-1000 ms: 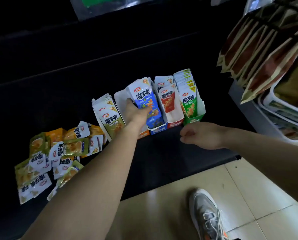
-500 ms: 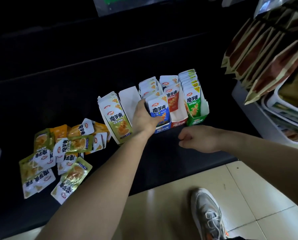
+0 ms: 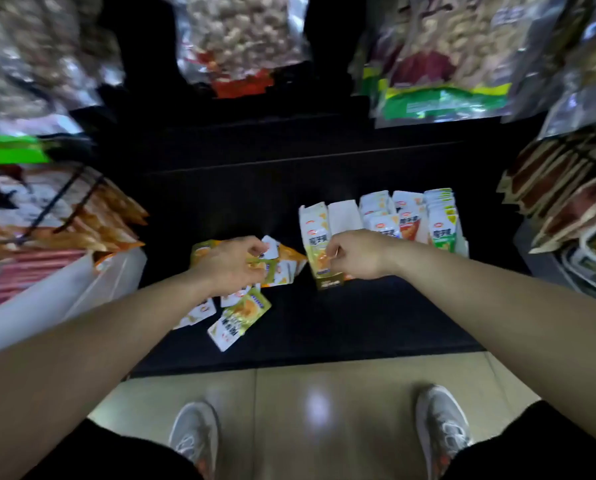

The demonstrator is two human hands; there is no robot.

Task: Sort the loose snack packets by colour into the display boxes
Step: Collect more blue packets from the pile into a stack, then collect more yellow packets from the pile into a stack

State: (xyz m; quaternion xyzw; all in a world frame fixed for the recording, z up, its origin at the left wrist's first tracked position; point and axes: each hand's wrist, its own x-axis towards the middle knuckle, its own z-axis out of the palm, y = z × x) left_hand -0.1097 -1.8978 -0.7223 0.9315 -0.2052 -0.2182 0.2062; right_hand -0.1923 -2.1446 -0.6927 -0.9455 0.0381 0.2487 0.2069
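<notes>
A pile of loose snack packets (image 3: 238, 318), olive, orange and white, lies on the dark shelf left of centre. My left hand (image 3: 232, 263) rests on top of the pile, its fingers curled on a white-topped packet (image 3: 269, 247). To the right stands a row of display boxes: an olive box (image 3: 315, 237) full of packets, an empty white box (image 3: 345, 213), then blue (image 3: 379, 216), red (image 3: 409, 221) and green (image 3: 443, 225) ones. My right hand (image 3: 355, 254) is closed on the right front edge of the olive box.
Large hanging snack bags (image 3: 438, 64) fill the racks above and to the right. A white bin (image 3: 68, 292) with packaged goods juts out at the left. The shelf's front edge (image 3: 307, 363) meets the tiled floor, where both my shoes show.
My left hand has left the display boxes and moved left onto the loose pile. My right hand has gone from a loose fist in front of the boxes to the olive box. The view has tilted up.
</notes>
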